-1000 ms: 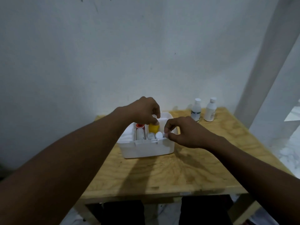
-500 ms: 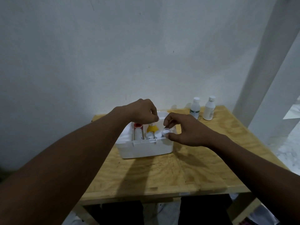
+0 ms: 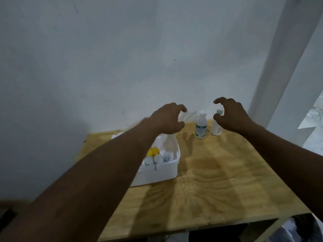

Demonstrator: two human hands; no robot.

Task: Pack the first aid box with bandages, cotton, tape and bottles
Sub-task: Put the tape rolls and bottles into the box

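The white first aid box [image 3: 162, 170] stands on the left half of the wooden table [image 3: 218, 180]. Inside it I see a yellow item [image 3: 153, 151] and several small white rolls [image 3: 158, 158]; my left forearm hides its left side. Two white bottles stand at the table's back: one with a dark label band [image 3: 201, 125] and one [image 3: 217, 127] partly behind my right hand. My left hand [image 3: 168, 118] hovers above the box's far end, fingers curled apart, holding nothing. My right hand [image 3: 229, 116] is raised just right of the bottles, open and empty.
A plain white wall rises directly behind the table. A white post [image 3: 279, 55] runs up at the right, beside the table's back right corner. Pale floor [image 3: 314, 117] shows at the far right. Dark shapes lie under the table's front edge.
Both hands have left the box and moved up and to the right, toward the two bottles. Their fingers have spread apart. The view has shifted, so the box now sits lower left.
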